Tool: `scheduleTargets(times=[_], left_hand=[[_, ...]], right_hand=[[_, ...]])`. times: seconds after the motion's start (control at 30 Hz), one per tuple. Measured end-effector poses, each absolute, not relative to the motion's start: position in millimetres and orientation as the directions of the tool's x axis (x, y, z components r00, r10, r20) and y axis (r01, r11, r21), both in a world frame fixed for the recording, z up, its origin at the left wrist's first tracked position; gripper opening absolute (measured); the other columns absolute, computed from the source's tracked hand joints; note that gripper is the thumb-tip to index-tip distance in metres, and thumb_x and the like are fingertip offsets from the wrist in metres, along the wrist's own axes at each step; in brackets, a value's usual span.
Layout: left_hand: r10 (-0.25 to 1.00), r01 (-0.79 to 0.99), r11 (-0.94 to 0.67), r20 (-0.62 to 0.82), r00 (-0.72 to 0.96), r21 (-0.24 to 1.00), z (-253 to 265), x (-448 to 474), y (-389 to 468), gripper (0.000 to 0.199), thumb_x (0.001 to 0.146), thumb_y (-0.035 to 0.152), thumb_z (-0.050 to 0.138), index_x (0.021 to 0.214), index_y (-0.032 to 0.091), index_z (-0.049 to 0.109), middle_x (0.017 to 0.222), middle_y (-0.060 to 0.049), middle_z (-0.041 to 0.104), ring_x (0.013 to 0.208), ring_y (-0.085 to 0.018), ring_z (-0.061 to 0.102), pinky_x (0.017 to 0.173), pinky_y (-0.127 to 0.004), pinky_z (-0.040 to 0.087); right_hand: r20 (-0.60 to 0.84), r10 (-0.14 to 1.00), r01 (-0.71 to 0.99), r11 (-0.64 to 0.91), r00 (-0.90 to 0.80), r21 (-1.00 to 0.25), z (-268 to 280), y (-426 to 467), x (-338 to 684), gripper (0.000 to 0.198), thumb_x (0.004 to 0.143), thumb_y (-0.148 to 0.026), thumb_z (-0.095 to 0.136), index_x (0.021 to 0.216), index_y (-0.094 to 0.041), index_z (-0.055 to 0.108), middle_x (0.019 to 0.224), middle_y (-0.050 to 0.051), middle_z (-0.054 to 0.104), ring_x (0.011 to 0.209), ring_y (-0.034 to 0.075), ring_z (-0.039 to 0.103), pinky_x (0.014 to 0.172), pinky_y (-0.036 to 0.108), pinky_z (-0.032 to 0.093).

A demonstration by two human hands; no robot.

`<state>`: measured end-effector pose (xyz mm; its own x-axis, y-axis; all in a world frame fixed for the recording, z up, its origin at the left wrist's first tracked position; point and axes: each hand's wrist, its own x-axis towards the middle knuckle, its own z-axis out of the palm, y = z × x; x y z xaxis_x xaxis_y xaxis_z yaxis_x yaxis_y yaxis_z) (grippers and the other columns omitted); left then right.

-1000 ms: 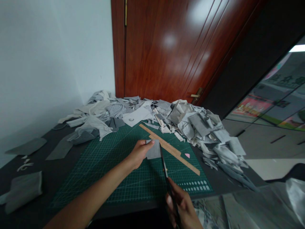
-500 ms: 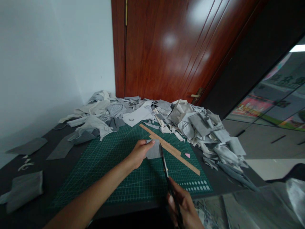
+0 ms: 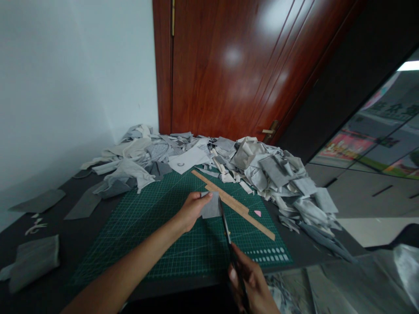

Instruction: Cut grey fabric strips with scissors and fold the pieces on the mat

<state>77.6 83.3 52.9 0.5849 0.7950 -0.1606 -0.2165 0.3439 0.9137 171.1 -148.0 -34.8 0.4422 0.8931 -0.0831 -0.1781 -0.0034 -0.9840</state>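
Observation:
My left hand [image 3: 191,211] pinches a small grey fabric piece [image 3: 211,207] between thumb and fingers, above the green cutting mat [image 3: 157,235]. My right hand [image 3: 249,281] is wrapped round the dark handles of a pair of scissors [image 3: 225,224]. Their blades point away from me and lie along the right edge of the fabric piece; they look nearly closed. Two wooden rulers [image 3: 234,204] rest on the mat just beyond the blades. A pink piece of tailor's chalk [image 3: 257,213] lies to their right.
Heaps of grey and white fabric scraps [image 3: 131,150] line the back and right of the dark table [image 3: 88,231]. A white paper sheet [image 3: 188,160] lies among them. Folded grey cloth [image 3: 34,259] sits at the left. A wooden door [image 3: 222,65] stands behind.
The scissor blades have closed slightly along the fabric's right edge. Both hands stay in nearly the same place.

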Motion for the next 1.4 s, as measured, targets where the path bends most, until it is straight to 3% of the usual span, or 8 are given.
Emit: scheduleTargets(times=[0.27,0.43,0.6,0.83,1.03,1.23,1.4], left_hand=[[0.797,-0.222,0.344,-0.159,0.583,0.912,52.0,77.6,83.9,0.057,0.053,0.063,0.092,0.073,0.014,0.074,0.062,-0.001,0.062,0.058,-0.013,0.052,0.056,-0.026,0.036],[0.794,-0.222,0.345,-0.157,0.588,0.912,53.6,77.4,83.0,0.058,0.051,0.065,0.092,0.073,0.013,0.074,0.063,-0.001,0.063,0.058,-0.013,0.053,0.057,-0.025,0.037],[0.794,-0.224,0.352,-0.164,0.585,0.909,54.3,77.0,82.2,0.058,0.05,0.065,0.092,0.073,0.014,0.074,0.063,0.0,0.063,0.058,-0.013,0.053,0.057,-0.025,0.037],[0.786,-0.23,0.358,-0.159,0.598,0.905,52.2,77.5,84.0,0.052,0.055,0.06,0.091,0.074,0.014,0.074,0.063,-0.001,0.063,0.058,-0.013,0.054,0.057,-0.026,0.039],[0.767,-0.232,0.363,-0.148,0.624,0.902,53.5,76.4,85.2,0.046,0.06,0.055,0.091,0.074,0.014,0.074,0.065,-0.002,0.066,0.058,-0.014,0.057,0.058,-0.026,0.041],[0.765,-0.236,0.349,-0.13,0.63,0.907,52.0,75.6,85.9,0.042,0.066,0.053,0.089,0.077,0.015,0.076,0.065,-0.003,0.068,0.057,-0.015,0.059,0.057,-0.026,0.041],[0.759,-0.227,0.341,-0.125,0.639,0.912,51.3,75.7,86.5,0.042,0.066,0.053,0.089,0.076,0.015,0.076,0.064,-0.003,0.068,0.057,-0.015,0.059,0.056,-0.026,0.04]], right_hand=[[-0.109,0.925,-0.178,-0.046,0.363,-0.983,-31.6,-146.8,177.5,0.083,0.084,-0.063,0.077,0.152,-0.022,0.051,0.069,-0.006,0.055,0.035,0.003,0.037,0.033,0.018,0.033],[-0.074,0.907,-0.158,-0.008,0.415,-0.987,-32.4,-148.0,178.9,0.08,0.085,-0.063,0.077,0.15,-0.024,0.053,0.072,-0.005,0.059,0.037,0.004,0.038,0.034,0.018,0.036],[-0.089,0.954,-0.133,-0.052,0.288,-0.99,-31.7,-145.7,183.8,0.082,0.088,-0.061,0.074,0.155,-0.022,0.047,0.072,-0.004,0.059,0.036,0.004,0.04,0.033,0.019,0.037],[-0.129,0.933,-0.214,-0.059,0.335,-0.975,-29.1,-146.0,177.3,0.082,0.087,-0.063,0.075,0.152,-0.021,0.049,0.061,-0.009,0.052,0.034,0.003,0.037,0.034,0.017,0.035],[-0.139,0.885,-0.241,-0.031,0.444,-0.97,-28.0,-148.6,172.1,0.081,0.082,-0.063,0.08,0.147,-0.024,0.052,0.068,-0.008,0.056,0.035,0.001,0.037,0.034,0.015,0.034],[-0.089,0.951,-0.146,-0.047,0.297,-0.988,-35.1,-150.5,187.1,0.078,0.091,-0.06,0.072,0.154,-0.023,0.044,0.071,-0.008,0.052,0.037,0.003,0.038,0.035,0.018,0.038],[-0.071,0.959,-0.169,-0.024,0.276,-0.985,-37.7,-150.5,190.9,0.075,0.093,-0.055,0.071,0.156,-0.025,0.043,0.073,-0.007,0.049,0.04,0.004,0.039,0.036,0.018,0.038]])
